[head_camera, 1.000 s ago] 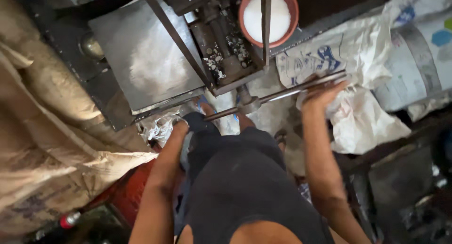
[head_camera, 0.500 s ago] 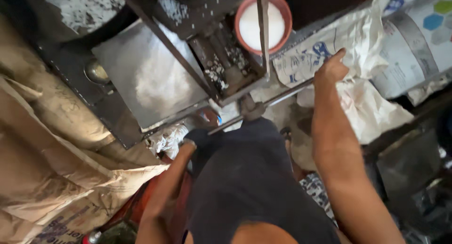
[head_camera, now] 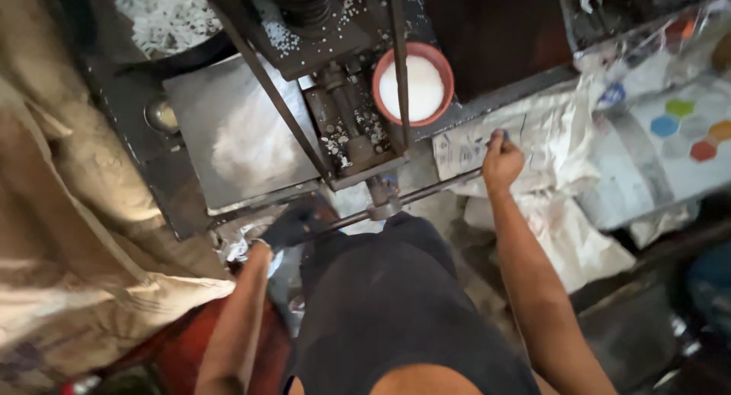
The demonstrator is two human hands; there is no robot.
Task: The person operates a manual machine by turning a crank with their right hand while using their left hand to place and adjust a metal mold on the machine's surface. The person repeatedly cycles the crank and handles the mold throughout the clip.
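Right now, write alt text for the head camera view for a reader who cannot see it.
Seen from above, a person grips a long metal bar across a dark machine, right hand at one end, left hand, in a dark glove, at the other. A red bowl of white material sits on the machine, with printed white sacks to the right.

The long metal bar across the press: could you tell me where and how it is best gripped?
Probably at its two far ends, as now: right hand fisted over the right end, left hand on the left. The bar pivots at its centre hub, so the ends give most leverage.
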